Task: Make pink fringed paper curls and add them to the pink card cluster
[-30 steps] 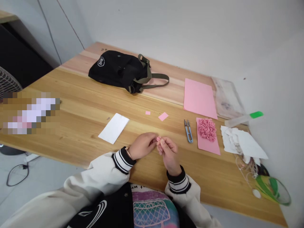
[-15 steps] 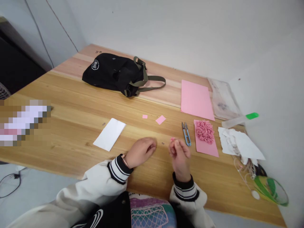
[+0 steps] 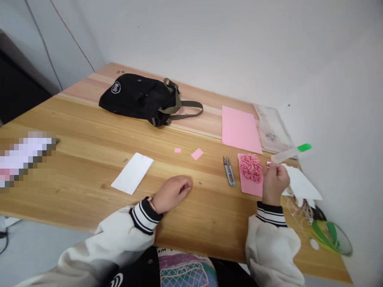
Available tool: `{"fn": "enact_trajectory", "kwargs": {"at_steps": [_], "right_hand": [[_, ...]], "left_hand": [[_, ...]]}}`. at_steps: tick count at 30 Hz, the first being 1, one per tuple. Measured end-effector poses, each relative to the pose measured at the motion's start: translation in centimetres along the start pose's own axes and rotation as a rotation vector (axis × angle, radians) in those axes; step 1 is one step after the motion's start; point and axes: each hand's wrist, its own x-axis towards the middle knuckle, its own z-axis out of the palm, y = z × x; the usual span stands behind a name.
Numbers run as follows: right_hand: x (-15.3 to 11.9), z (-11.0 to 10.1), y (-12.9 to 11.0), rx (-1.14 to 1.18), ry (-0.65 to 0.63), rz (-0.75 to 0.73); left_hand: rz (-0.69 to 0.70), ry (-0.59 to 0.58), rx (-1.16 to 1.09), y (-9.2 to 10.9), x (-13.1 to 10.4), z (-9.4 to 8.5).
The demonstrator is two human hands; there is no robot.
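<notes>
My left hand (image 3: 172,194) rests on the table with its fingers curled in and nothing visible in them. My right hand (image 3: 275,184) is closed in a pinch just right of a pile of pink curly bits (image 3: 251,168). A small pink piece (image 3: 268,163) shows at its fingertips, too small to make out fully. The pile lies on a pink sheet (image 3: 249,188), partly hidden by that hand. Blue thread snips (image 3: 229,172) lie to the left of this sheet. Two small pink paper pieces, one larger (image 3: 197,154) and one smaller (image 3: 177,150), lie beyond my left hand.
White folded paper (image 3: 132,173) lies at left. A black bag (image 3: 137,97) and a larger pink sheet (image 3: 241,129) are at the back. On the right are a green-capped clear tube (image 3: 285,154), white paper scraps (image 3: 302,184), tangled cords (image 3: 302,215) and a green-rimmed container (image 3: 332,237).
My right hand has moved right, from beside the snips to the far side of the pink pile, still pinching. My left hand stays curled in place. The view has shifted slightly.
</notes>
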Motion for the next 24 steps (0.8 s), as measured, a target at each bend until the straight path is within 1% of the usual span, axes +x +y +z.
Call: {"fn": "enact_trajectory", "kwargs": {"at_steps": [1,3,7,9,12,17,19,21,22,24], "right_hand": [[0.0,0.1,0.7,-0.034,0.014,-0.001],[-0.2,0.2,1.8,-0.084,-0.004,0.018],[-0.3,0.2,2.9,-0.158,-0.164,-0.002],[-0.3,0.4,3.0,-0.179,-0.214,-0.011],[-0.4,0.7,3.1,-0.195,-0.226,-0.008],[-0.6,0.6,2.6,-0.164,-0.201,0.0],[-0.8,0.4,2.1,-0.084,-0.203,0.014],[-1.3,0.3,1.3,0.084,-0.266,0.049],[-1.7,0.3,0.9,0.195,-0.337,0.074],[-2.5,0.3,-0.1,0.391,-0.529,0.151]], "left_hand": [[-0.001,-0.002,0.0,0.0,0.1,0.0],[0.0,-0.002,0.005,0.0,0.2,0.0],[-0.007,0.0,0.039,0.1,0.3,0.1],[-0.008,-0.003,0.05,0.1,0.4,0.1],[-0.004,0.0,0.056,0.1,0.5,0.2],[-0.005,0.012,0.045,0.0,0.4,0.2],[-0.02,0.033,0.016,-0.1,0.3,0.3],[-0.069,0.087,-0.043,0.0,0.4,0.5],[-0.101,0.121,-0.094,0.1,0.5,0.6],[-0.158,0.174,-0.248,0.7,1.3,0.7]]}}
